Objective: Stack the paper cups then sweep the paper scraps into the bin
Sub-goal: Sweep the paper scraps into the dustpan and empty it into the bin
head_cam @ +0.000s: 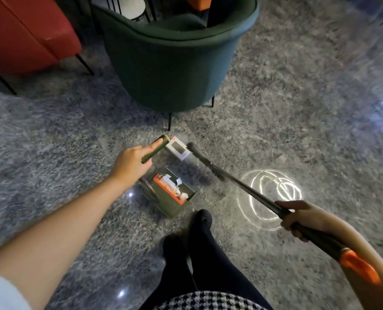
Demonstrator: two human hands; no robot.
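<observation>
— Sweeping looks well along; how much would you say is done?

— Start wide. The grey speckled floor (298,108) shows no loose scrap that I can make out, though it blurs toward its edges. The green armchair (175,63) stands at its far middle and the red chair (25,30) at its far left corner. No paper cups are in view, so I cannot tell whether they are stacked.

— And the tools?

— The broom (231,177) slants down from the right hand (298,218), whose fingers are curled round the dark shaft below its orange grip. The bristles meet the floor just in front of the armchair's legs. The left hand (130,164) grips the dustpan handle (154,149), forefinger laid along it. The dustpan (170,204) sits on the floor just ahead of the person's dark-socked feet (203,220).

— The paper?

— White paper scraps (182,194) lie inside the dustpan, against its orange comb, so I judge the gathering mostly done.

— What is left?

— A small white box (177,148) lies between the bristles and the handle's tip; rubbish or not, I cannot tell. No bin shows anywhere, so tipping the pan into it is, I think, not yet done
</observation>
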